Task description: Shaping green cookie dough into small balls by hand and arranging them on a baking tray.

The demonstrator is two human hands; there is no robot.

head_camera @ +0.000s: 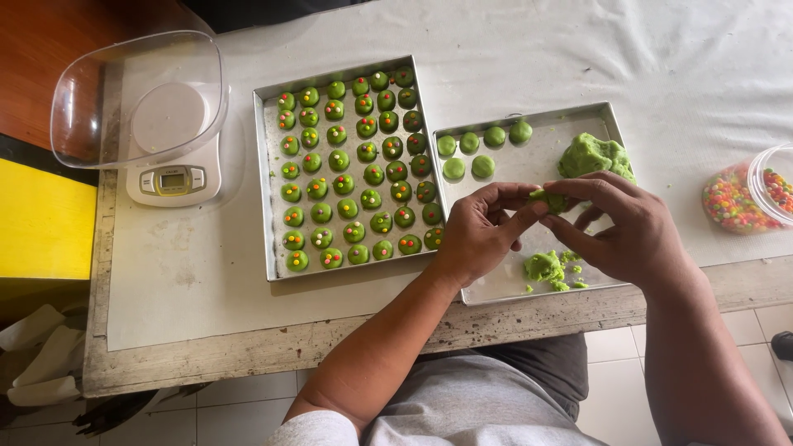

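1. Nearest: left hand (475, 235) and right hand (632, 227), fingertips pinched together on small green dough piece (549, 199).
2. Far left: kitchen scale (173, 177) under clear bowl (136, 95).
3. Centre: full tray (268, 206) of sprinkle-topped cookies (355, 173).
4. Right: second tray (611, 116) beneath hands, dough lump (593, 154), sprinkle tub (747, 194).

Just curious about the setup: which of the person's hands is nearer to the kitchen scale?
Left. The left hand is over the second tray's left part, closer to the kitchen scale; the right hand is farther right.

Bright even daylight, soft shadows; sharp focus
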